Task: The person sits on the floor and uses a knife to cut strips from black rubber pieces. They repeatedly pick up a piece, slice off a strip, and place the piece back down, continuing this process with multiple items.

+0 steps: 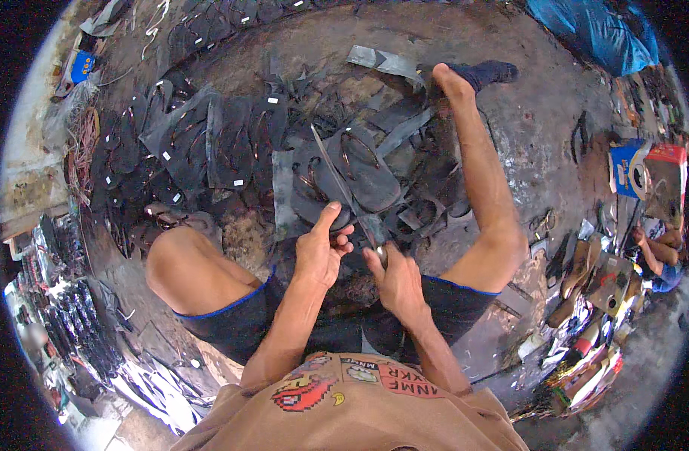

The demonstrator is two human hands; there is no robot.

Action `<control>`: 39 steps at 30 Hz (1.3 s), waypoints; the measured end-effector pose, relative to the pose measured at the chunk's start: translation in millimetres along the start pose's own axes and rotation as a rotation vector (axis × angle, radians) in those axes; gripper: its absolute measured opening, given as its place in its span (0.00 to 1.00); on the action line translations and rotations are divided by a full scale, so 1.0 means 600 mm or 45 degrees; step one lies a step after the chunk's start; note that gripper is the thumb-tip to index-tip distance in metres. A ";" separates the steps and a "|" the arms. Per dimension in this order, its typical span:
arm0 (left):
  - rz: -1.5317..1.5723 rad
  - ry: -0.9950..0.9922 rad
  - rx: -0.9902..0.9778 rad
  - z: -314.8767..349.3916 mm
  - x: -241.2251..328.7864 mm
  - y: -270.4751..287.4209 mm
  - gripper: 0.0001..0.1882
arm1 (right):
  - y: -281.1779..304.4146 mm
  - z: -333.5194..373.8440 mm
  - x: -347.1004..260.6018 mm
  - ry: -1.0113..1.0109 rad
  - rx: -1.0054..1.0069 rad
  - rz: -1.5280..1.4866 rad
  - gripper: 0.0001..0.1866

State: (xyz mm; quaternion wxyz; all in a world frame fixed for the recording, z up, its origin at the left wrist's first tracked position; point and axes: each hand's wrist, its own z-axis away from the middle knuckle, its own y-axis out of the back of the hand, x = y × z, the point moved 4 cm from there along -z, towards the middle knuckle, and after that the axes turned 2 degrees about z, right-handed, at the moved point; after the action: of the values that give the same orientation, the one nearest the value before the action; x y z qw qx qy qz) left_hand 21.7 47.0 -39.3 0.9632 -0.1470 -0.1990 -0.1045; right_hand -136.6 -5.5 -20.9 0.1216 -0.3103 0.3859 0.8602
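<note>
My right hand [398, 286] is closed around the handle of a long knife [333, 169]. Its narrow blade slants up and to the left, crossing in front of two black flip-flops. My left hand [320, 252] is closed, thumb on top, on the near end of the left flip-flop [307, 188]. The blade passes close along that flip-flop's right side; whether they touch, I cannot tell. Beside it lies the right flip-flop [374, 180], its brown strap upward. Under the pair shows a grey rubber sheet [283, 180].
Many black flip-flops [183, 139] with white labels lie on the floor at left. Dark rubber scraps [419, 214] and a curved grey strip [378, 58] are near my outstretched leg. A blue tarp [596, 34], boxes [630, 169] and another person [664, 259] are at right.
</note>
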 end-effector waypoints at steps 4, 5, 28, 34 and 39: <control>0.013 0.079 0.022 0.001 0.004 -0.001 0.21 | -0.026 -0.078 0.020 0.086 0.112 0.009 0.23; 0.012 0.088 0.029 0.003 0.007 -0.004 0.21 | -0.025 -0.092 0.019 0.140 0.072 -0.020 0.22; -0.336 -0.149 -0.084 0.219 0.066 0.091 0.24 | -0.031 -0.296 -0.064 0.333 0.304 -0.343 0.26; -1.103 -0.695 -0.394 0.275 0.075 0.136 0.34 | 0.053 -0.128 -0.198 0.189 -0.009 -1.334 0.25; -1.063 -0.493 -0.954 0.312 0.108 0.093 0.46 | 0.188 -0.005 -0.228 0.614 0.335 -1.216 0.23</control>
State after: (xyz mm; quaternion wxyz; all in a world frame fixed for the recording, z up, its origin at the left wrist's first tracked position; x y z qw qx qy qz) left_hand 28.2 150.8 138.3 0.6693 -0.4026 -0.3619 -0.5088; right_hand -79.6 -79.2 129.7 0.4442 -0.6213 0.3233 0.5587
